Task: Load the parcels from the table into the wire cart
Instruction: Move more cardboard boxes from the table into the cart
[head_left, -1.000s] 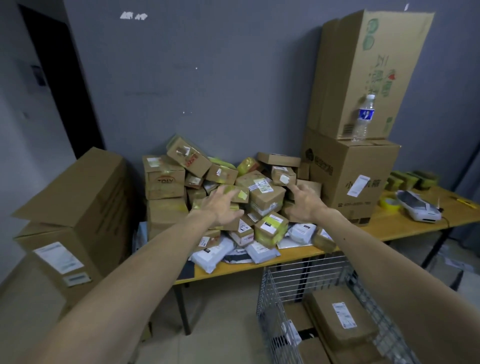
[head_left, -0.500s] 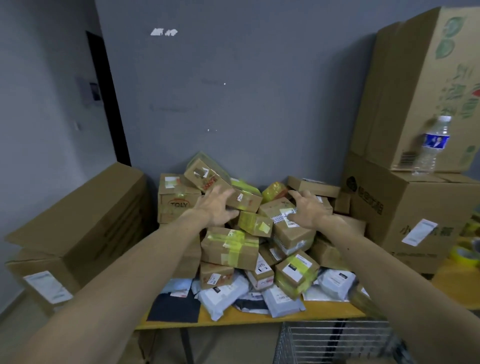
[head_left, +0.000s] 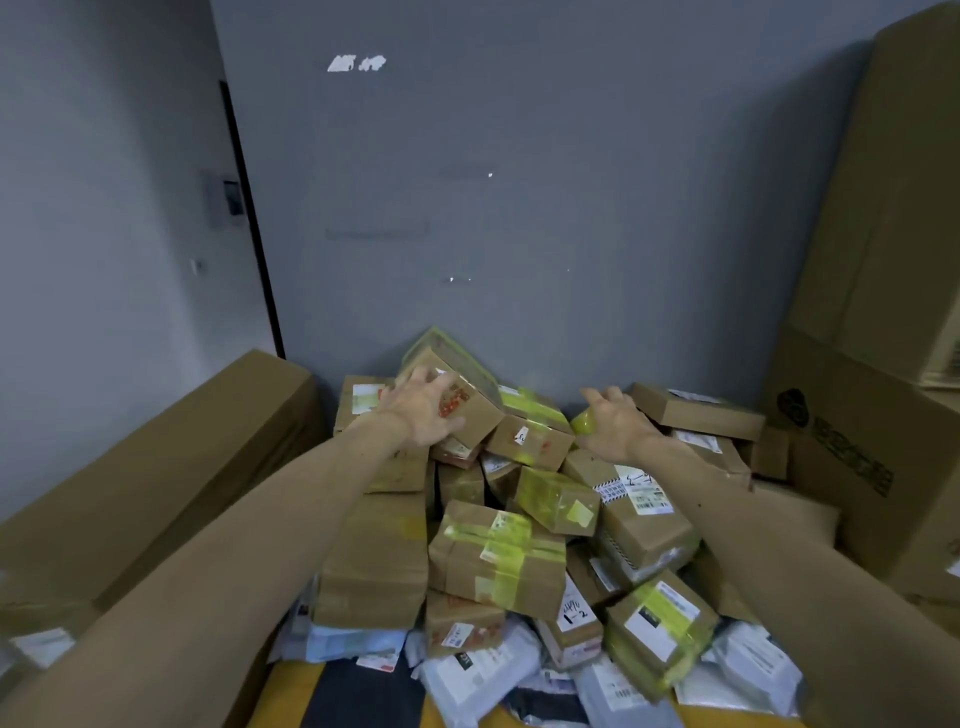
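A heap of taped brown parcels (head_left: 498, 558) and grey mail bags (head_left: 483, 675) covers the yellow table (head_left: 288, 686). My left hand (head_left: 423, 410) lies with spread fingers on the tilted top box with red print (head_left: 470, 400), thumb along its front face. My right hand (head_left: 615, 423) hovers with fingers extended at the back of the heap. It is just over a small yellow-taped parcel (head_left: 583, 423) and beside a flat box (head_left: 696, 413). The wire cart is out of view.
A long carton (head_left: 156, 467) lies to the left of the heap. Large stacked cartons (head_left: 862, 467) stand at the right, a tall one (head_left: 898, 208) on top. The grey wall rises right behind the parcels.
The view has moved closer and up, so the cart has dropped out of sight. Both hands have reached farther back, the left onto the top tilted box, the right to the yellow parcel.
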